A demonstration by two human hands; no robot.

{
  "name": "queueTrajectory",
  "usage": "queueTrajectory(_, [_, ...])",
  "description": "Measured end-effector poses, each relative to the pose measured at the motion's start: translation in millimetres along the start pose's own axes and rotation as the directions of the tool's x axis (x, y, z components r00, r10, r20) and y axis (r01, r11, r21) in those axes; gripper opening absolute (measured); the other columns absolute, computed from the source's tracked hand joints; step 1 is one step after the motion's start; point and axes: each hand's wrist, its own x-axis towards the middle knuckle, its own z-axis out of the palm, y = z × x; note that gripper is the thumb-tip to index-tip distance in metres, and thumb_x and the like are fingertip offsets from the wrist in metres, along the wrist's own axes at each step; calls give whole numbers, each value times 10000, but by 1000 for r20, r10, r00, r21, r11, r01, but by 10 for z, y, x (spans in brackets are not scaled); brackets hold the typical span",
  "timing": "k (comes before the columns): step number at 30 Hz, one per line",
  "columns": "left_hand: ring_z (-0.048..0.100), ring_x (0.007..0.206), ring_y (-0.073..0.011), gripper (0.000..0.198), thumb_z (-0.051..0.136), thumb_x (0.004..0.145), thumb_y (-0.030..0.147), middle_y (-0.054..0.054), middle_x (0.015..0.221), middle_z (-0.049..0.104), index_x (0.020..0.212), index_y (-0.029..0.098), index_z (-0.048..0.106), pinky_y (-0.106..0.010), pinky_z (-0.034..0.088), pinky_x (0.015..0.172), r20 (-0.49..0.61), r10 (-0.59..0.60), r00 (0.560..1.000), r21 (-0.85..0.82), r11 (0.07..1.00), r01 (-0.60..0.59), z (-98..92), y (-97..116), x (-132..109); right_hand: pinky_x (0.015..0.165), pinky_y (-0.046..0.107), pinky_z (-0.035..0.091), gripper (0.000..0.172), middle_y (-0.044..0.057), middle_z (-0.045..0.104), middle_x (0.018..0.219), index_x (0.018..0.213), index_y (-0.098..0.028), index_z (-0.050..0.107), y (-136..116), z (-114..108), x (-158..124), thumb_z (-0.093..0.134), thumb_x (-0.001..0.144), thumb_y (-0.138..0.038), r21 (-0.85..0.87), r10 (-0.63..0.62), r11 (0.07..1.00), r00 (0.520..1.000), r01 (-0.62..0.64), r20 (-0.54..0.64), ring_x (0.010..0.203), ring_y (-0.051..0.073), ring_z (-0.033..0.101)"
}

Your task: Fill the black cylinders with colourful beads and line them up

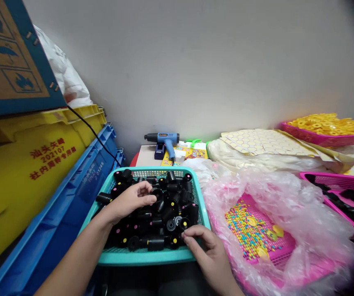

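Observation:
A turquoise basket [146, 258] in front of me is heaped with black plastic cylinders [156, 245], some showing pink or yellow dots at their ends. Over the middle of the heap, my left hand [134, 200] is closed, thumb and fingers at a black cylindrical part [156, 193] with a round open end. My right hand [208, 251] is above the basket's front right corner, thumb and forefinger pinched together. Whatever lies between those fingertips is too small to make out. Beside that hand, a pink basket [283, 246] lined with clear plastic holds small coloured beads [241, 226] and yellow discs.
Behind the turquoise basket, a blue heat gun [166, 137] rests near the wall. Yellow [26, 164] and blue crates [72, 205] rise on the left, with a cardboard box [13, 61] on top. To the right are patterned sheets [263, 142] and a pink tray of yellow pieces [331, 123].

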Motion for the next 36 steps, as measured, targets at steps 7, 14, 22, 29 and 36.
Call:
queueTrajectory(7, [532, 637, -109, 558, 879, 532, 403, 5, 786, 619, 682, 196, 383, -205, 405, 572, -24, 15, 1000, -338, 941, -22, 268, -160, -247, 753, 278, 540, 76, 37, 703, 848, 810, -231, 747, -343, 64, 187, 686, 824, -274, 152, -66, 987, 997, 60, 30, 822, 172, 657])
queueTrajectory(14, [546, 566, -132, 548, 720, 720, 585, 22, 701, 576, 1087, 235, 512, -232, 422, 510, 94, 78, 992, -520, 854, -18, 625, -223, -499, 810, 269, 514, 102, 32, 649, 931, 837, -252, 763, -577, 216, 237, 664, 833, -228, 164, -52, 986, 991, 31, 124, 915, 159, 631])
queueTrajectory(22, [557, 768, -215, 401, 475, 860, 596, -30, 810, 590, 958, 233, 614, -315, 461, 697, -186, 108, 977, 27, 994, -105, 461, -259, -509, 754, 255, 504, 77, 22, 656, 858, 834, -228, 737, -458, 91, 166, 666, 836, -258, 190, -12, 982, 997, -3, 77, 837, 150, 624])
queueTrajectory(29, [538, 1113, -341, 390, 464, 869, 485, -113, 1097, 665, 1097, 219, 635, -461, 383, 962, -157, 263, 952, 687, 722, -86, 367, -65, 118, 743, 265, 509, 110, 28, 688, 854, 851, -211, 720, -190, -33, 80, 650, 841, -297, 102, 87, 991, 996, -87, 2, 817, 164, 636])
queueTrajectory(36, [629, 722, -226, 218, 609, 762, 333, -29, 802, 667, 939, 206, 621, -327, 481, 700, -133, 47, 990, 560, 828, 36, 414, -34, 389, 717, 273, 545, 147, 44, 698, 822, 816, -210, 728, -141, -21, 105, 648, 841, -330, 46, 15, 999, 1000, -15, -20, 779, 177, 656])
